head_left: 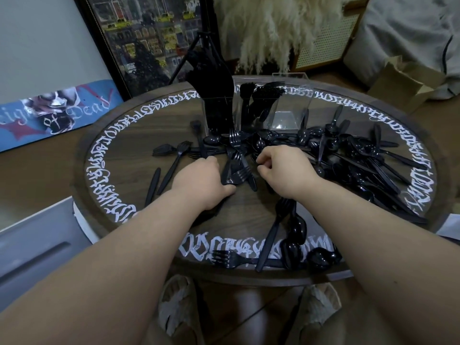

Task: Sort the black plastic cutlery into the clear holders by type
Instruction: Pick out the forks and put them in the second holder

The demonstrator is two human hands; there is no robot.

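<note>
1. Left hand (201,181): palm down on the round table (139,135), fingers curled round a small bundle of forks (236,174); tines fan out past the thumb toward table centre.
2. Right hand (283,168): knuckles up, fingers bent into the edge of the loose cutlery pile (353,155). Whether it has hold of a piece, cannot tell; fingertips are hidden.
3. Clear holders (286,105) stand at the far side of the table, three compartments side by side. Left compartment packed with black pieces; middle holds forks, tines up; right one looks almost bare.
4. Loose pieces elsewhere: forks and a knife (153,183) left of the left hand; fork and spoons (296,235) at the near rim.
5. Table rim carries white lettering.
</note>
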